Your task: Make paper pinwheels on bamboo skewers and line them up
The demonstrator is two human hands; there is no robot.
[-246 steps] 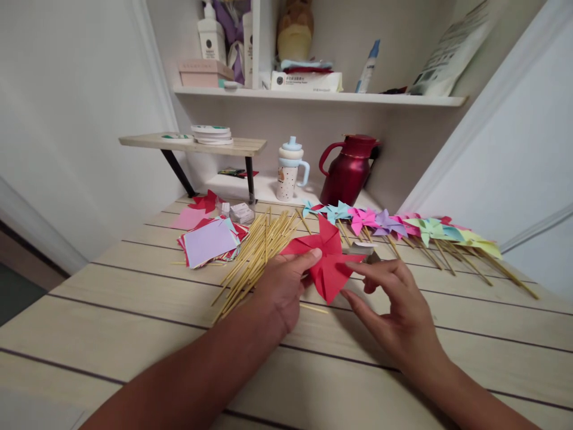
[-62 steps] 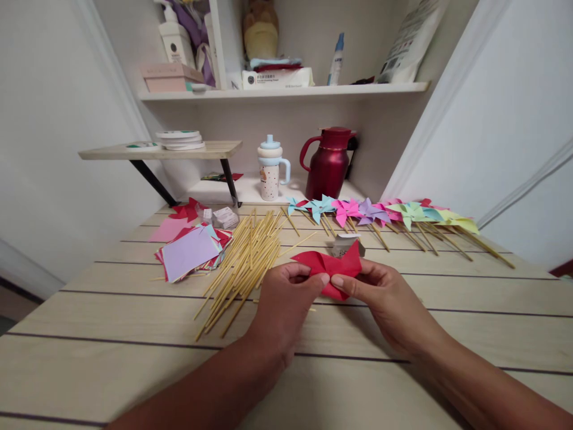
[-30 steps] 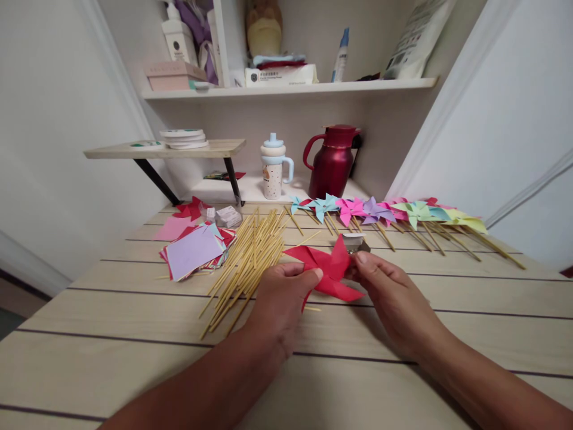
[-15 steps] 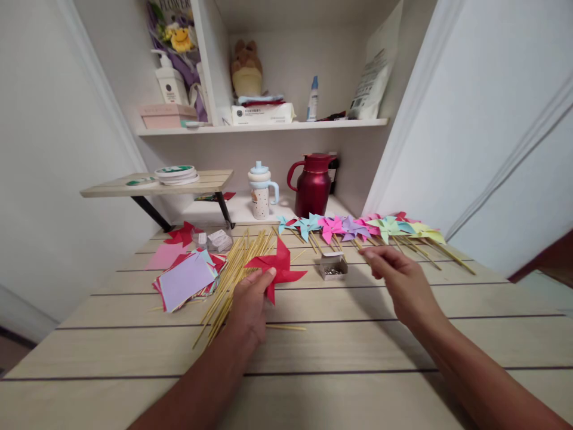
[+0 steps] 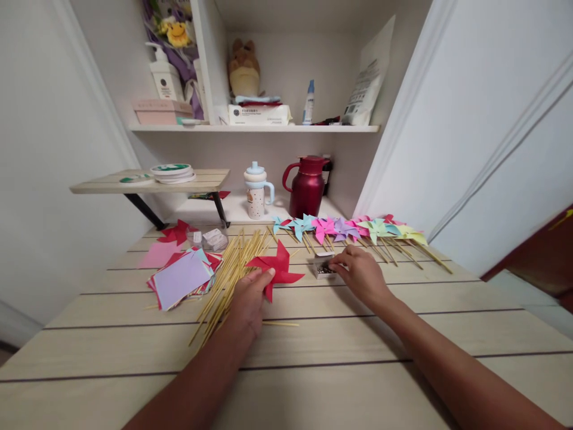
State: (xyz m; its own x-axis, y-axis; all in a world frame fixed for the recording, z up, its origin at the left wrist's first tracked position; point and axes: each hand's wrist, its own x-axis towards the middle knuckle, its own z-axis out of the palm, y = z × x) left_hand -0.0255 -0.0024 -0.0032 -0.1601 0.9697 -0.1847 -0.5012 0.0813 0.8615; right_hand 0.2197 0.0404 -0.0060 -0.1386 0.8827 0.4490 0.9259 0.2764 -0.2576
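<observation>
My left hand (image 5: 248,297) pinches a red paper pinwheel (image 5: 281,266) between thumb and fingers, its blades spread out above the table. Beneath that hand lies a loose bundle of thin wooden sticks (image 5: 227,276). My right hand (image 5: 360,276) reaches to a small open box (image 5: 323,275) of tiny shiny metal pieces, too small to name. Its fingertips are pressed together at the box's right edge; whether they hold a piece cannot be made out. Behind the box lies a row of finished pinwheels on sticks (image 5: 344,230) in several colours.
Left of the sticks lie a stack of coloured paper sheets (image 5: 181,278), a red paper pinwheel shape (image 5: 178,232) and a clear plastic container (image 5: 215,239). A small raised shelf (image 5: 105,184) stands at the back left. Farther back are a cup (image 5: 256,197) and a red jug (image 5: 308,188).
My right hand has moved left and slightly down from beside the row of pinwheels to the small box. The left hand keeps its hold on the red pinwheel. The view has shifted slightly.
</observation>
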